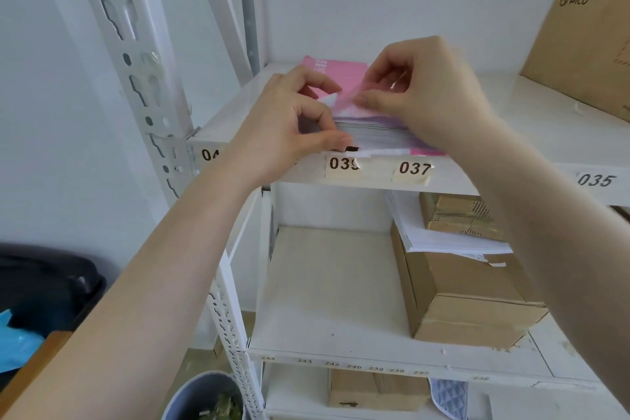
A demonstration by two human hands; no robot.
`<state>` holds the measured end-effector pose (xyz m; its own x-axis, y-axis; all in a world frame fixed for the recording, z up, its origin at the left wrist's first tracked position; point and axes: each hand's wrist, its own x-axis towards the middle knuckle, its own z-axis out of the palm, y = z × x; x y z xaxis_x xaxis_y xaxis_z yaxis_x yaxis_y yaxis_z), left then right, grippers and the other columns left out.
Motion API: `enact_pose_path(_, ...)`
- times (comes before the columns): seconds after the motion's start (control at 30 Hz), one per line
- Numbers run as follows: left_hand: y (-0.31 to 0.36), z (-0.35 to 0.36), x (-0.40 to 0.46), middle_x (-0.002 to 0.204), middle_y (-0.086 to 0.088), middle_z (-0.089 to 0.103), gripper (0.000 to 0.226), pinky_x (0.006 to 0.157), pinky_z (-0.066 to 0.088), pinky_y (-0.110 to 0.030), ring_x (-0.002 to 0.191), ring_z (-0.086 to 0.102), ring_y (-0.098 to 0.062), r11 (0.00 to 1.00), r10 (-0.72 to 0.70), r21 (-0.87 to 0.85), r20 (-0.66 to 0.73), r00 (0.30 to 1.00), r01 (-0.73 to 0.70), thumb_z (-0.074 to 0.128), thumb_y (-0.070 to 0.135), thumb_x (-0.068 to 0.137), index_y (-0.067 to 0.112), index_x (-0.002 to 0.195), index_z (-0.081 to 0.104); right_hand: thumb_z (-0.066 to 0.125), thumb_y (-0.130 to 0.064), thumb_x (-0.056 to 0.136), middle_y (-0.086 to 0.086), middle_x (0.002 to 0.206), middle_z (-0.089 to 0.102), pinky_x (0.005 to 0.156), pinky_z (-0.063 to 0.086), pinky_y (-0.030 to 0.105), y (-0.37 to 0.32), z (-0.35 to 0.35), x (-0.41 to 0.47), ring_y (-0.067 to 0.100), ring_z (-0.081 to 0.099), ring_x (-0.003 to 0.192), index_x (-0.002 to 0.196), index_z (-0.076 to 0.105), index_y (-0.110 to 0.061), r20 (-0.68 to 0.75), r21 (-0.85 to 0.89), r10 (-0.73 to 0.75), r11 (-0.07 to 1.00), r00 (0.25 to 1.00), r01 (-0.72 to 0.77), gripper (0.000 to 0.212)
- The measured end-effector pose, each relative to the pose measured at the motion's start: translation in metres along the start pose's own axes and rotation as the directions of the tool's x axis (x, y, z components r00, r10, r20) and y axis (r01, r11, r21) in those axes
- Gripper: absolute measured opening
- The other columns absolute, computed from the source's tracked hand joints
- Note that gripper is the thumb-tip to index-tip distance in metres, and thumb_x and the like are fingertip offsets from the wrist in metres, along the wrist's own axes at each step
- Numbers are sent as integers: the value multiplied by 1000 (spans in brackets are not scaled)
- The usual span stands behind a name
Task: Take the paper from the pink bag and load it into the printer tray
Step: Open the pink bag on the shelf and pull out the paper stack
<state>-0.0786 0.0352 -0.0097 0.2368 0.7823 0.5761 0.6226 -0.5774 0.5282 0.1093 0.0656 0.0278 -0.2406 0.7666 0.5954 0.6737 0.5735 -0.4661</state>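
Note:
A pink bag [341, 73] of paper lies flat on the upper white shelf [531, 133], its open end facing me at the shelf's front edge. The white paper stack [378, 138] shows through that open end. My left hand [293, 119] pinches the left corner of the bag's opening, thumb against the stack's edge. My right hand [419, 92] pinches the pink top flap [347, 97] and holds it lifted off the stack. No printer is in view.
The shelf edge carries number labels 039 [342, 164], 037 and 035. A PICO cardboard box [586, 48] stands at the upper right. The shelf below holds a cardboard box [467, 303] with loose papers on top. A perforated white upright [136, 72] stands left; a bin sits at the bottom.

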Motion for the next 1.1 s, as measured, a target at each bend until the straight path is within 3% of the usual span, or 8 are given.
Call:
enact_pose_path(0.13, -1, -1, 3, 108, 7, 56, 17, 76, 33, 1, 99, 52, 2, 998, -60, -31, -68, 996, 58, 84, 27, 64, 22, 70, 69, 76, -51, 62, -12, 75, 63, 71, 51, 36, 0, 15, -12, 8, 58, 73, 86, 65, -27, 34, -20, -13, 1000, 999, 14, 36)
enact_pose_path(0.27, -1, -2, 4, 98, 6, 59, 33, 68, 36, -7, 84, 52, -4, 999, -53, 8, -61, 997, 53, 86, 27, 60, 24, 86, 67, 77, -52, 59, -15, 73, 59, 69, 51, 37, 3, 17, -13, 3, 56, 71, 88, 64, -31, 39, -2, 14, 1000, 999, -14, 38)
enact_pose_path(0.37, 0, -2, 3, 85, 7, 67, 25, 65, 39, -11, 73, 56, -1, 995, -70, -71, -92, 993, 64, 82, 23, 68, 20, 88, 68, 77, -55, 57, -15, 74, 61, 68, 51, 35, 3, 13, -16, 2, 57, 71, 91, 64, -31, 45, -2, 17, 1000, 999, -17, 44)
enact_pose_path(0.7, 5, -3, 12, 84, -6, 75, 1, 77, 53, -32, 81, 71, -14, 971, -56, -241, -285, 957, -15, 69, 8, 79, 9, 80, 69, 80, -48, 60, -10, 92, 64, 78, 51, 43, 2, 12, -31, 17, 60, 93, 105, 60, -29, 11, -76, -34, 996, 999, 35, 53)
enact_pose_path(0.83, 2, -1, 8, 98, 0, 70, 27, 83, 46, -17, 96, 64, -6, 991, 75, -97, -187, 980, -94, 53, -3, 86, 14, 79, 73, 80, -50, 59, -8, 94, 66, 78, 51, 40, 5, 11, -33, 15, 60, 92, 107, 59, -30, -13, -55, -24, 998, 1000, 23, 55)
enact_pose_path(0.97, 2, -2, 9, 109, 3, 66, 18, 88, 39, -9, 102, 56, -3, 990, 135, 43, -78, 988, -132, 64, 6, 84, 18, 90, 77, 76, -51, 65, -12, 93, 65, 74, 47, 34, 11, 8, -35, 12, 58, 92, 103, 60, -31, -134, -110, 19, 993, 991, -34, 45)
enact_pose_path(1.0, 3, -2, 10, 111, 4, 66, 15, 89, 39, -10, 104, 56, -4, 986, 149, 81, -59, 987, -144, 69, 10, 81, 19, 90, 77, 75, -50, 67, -12, 92, 66, 74, 47, 34, 12, 6, -35, 13, 58, 91, 101, 61, -30, -158, -117, 38, 991, 987, -57, 42)
enact_pose_path(1.1, 4, -1, 14, 112, 8, 67, 12, 94, 44, -31, 106, 59, -9, 978, 160, 142, -65, 985, -150, 76, 21, 74, 23, 85, 76, 74, -53, 68, -13, 86, 66, 69, 46, 32, 14, 4, -34, 12, 60, 86, 95, 63, -29, -193, -105, 91, 988, 977, -113, 38)
